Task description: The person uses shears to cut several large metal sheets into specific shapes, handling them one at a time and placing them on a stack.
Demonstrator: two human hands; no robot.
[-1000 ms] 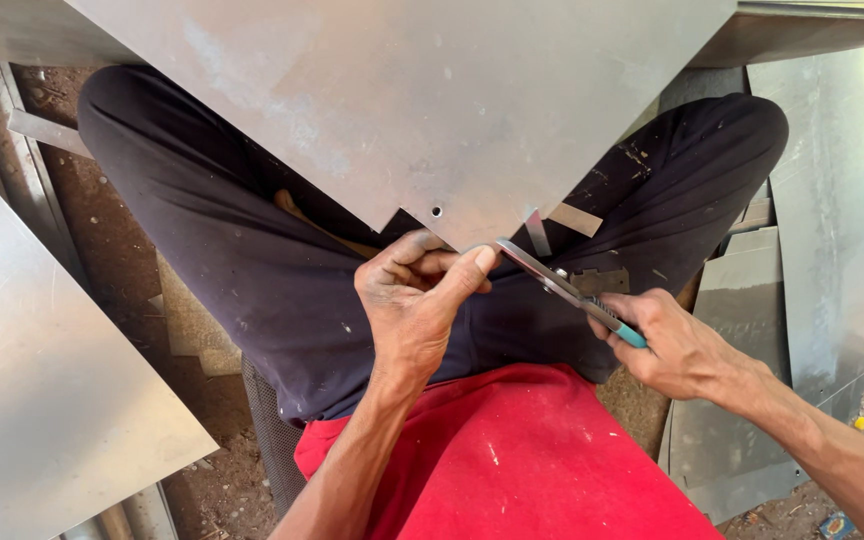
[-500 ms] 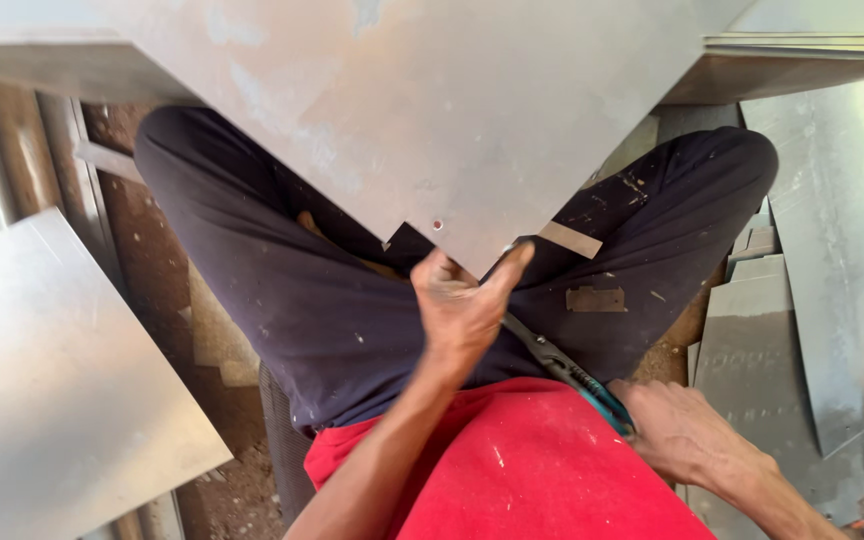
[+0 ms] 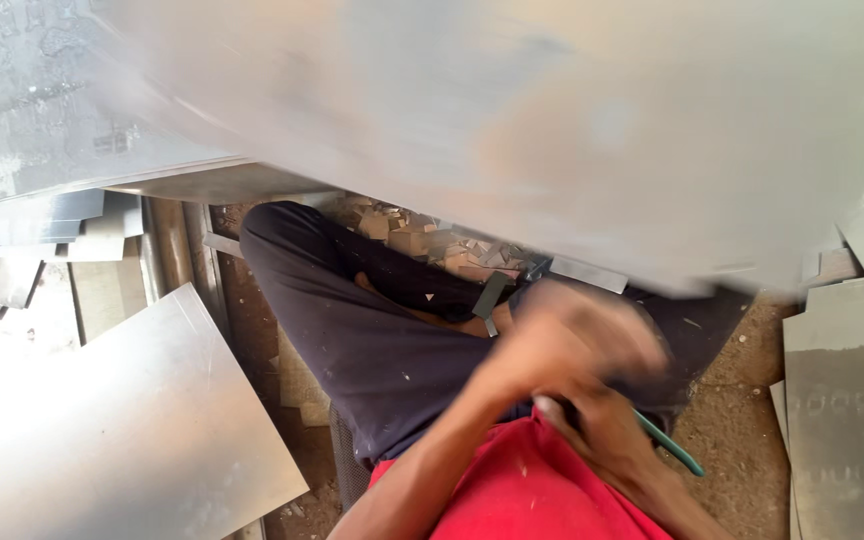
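Count: one large grey sheet of flat metal (image 3: pixel 512 130), blurred, fills the upper frame above the lap. One loose grey rectangular metal sheet (image 3: pixel 122 430) lies on the dirt floor at lower left. One stack of grey metal sheets (image 3: pixel 842 400) sits at right; their number is not legible. One pile of small metal offcuts (image 3: pixel 432 240) shows just under the big sheet's edge.

Grip: left hand (image 3: pixel 572 340) sits just below the big sheet's lower edge, fingers curled; blur hides whether they close on anything, so I cannot tell. Right hand (image 3: pixel 602 430), just beneath the left, is wrapped closed around green-handled metal snips (image 3: pixel 667 445); one handle end pokes out at lower right.

Hidden: snip blades are not visible. Both hands are smeared by motion. The big sheet is cut off by the frame on three sides.
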